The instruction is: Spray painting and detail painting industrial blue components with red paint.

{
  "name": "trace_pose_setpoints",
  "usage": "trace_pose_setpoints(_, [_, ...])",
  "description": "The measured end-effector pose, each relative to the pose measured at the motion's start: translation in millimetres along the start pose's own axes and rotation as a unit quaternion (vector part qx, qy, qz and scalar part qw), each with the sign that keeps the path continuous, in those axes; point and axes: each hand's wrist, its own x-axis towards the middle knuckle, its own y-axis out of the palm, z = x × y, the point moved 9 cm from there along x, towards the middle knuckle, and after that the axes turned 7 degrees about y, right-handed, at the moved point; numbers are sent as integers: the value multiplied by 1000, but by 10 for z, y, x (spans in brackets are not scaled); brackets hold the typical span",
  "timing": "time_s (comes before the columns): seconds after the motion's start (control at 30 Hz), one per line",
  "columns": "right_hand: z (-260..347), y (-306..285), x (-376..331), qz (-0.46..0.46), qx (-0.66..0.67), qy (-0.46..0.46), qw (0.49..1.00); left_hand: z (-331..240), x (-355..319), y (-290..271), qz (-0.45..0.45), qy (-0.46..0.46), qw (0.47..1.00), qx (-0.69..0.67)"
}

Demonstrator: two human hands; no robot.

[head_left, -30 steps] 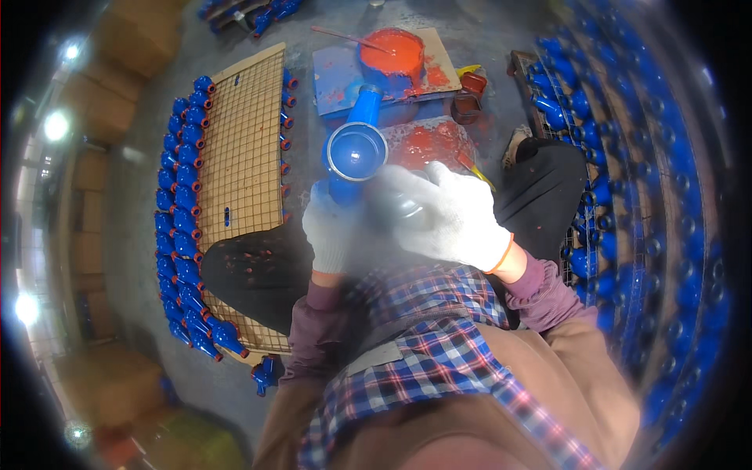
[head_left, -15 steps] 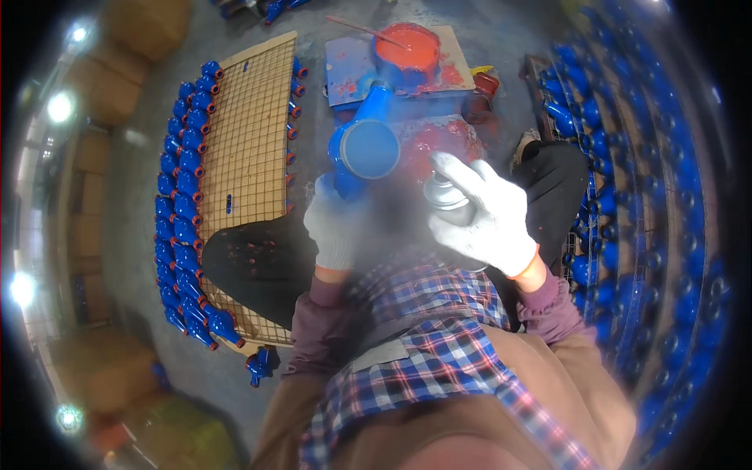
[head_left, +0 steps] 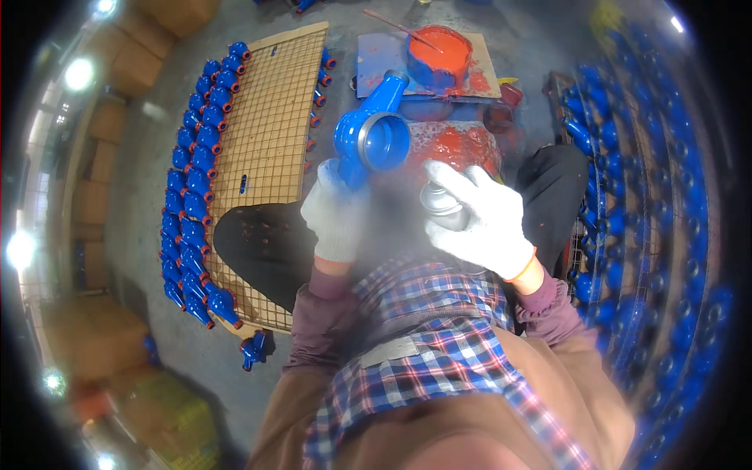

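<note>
Upright in front of me is a glossy blue metal housing [head_left: 359, 131] with a wide round mouth and a narrower neck angled up and away. My left hand [head_left: 335, 215], in a white glove, is closed on its lower end; the fingertips are partly hidden by it. My right hand [head_left: 487, 225], gloved too, is wrapped round a spray can [head_left: 440, 202] with a pale metal top. Its index finger reaches over the can's top, beside the housing's open mouth. Haze blurs the space between and below both hands.
Beyond the hands, a tub of red-orange paint [head_left: 440, 59] with a stick stands on a stained board [head_left: 380, 66]. At left a mesh-topped rack [head_left: 266, 117] is edged with blue housings [head_left: 196, 184]. Racks with many more [head_left: 599, 157] stand at right. My bent knees flank the work.
The housing's mouth has turned somewhat to the right, and its blue inside shows more clearly as the haze over it has thinned. The whole view has shifted slightly. Both hands keep their holds.
</note>
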Motion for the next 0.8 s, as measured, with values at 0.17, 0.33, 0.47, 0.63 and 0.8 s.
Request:
trace_pose_setpoints(0.17, [63,92,123,12,-27,-6,1000,64,-51,-67,-20,-4,1000,-16])
trace_pose_setpoints(0.33, [36,-14,148,-49,79,8,996,255,-144,-139,-53,-18,996,-63])
trace_pose_setpoints(0.47, [-114,155,213,17,396,71,915,576,-158,-350,-114,-79,968,-207])
trace_pose_setpoints(0.63, [-232,87,525,-70,105,-23,992,1102,-410,-1226,-273,-112,935,-198])
trace_pose_setpoints(0.8, [-366,419,1063,-32,99,-46,994,1873,-1259,-2110,-330,-235,893,-198])
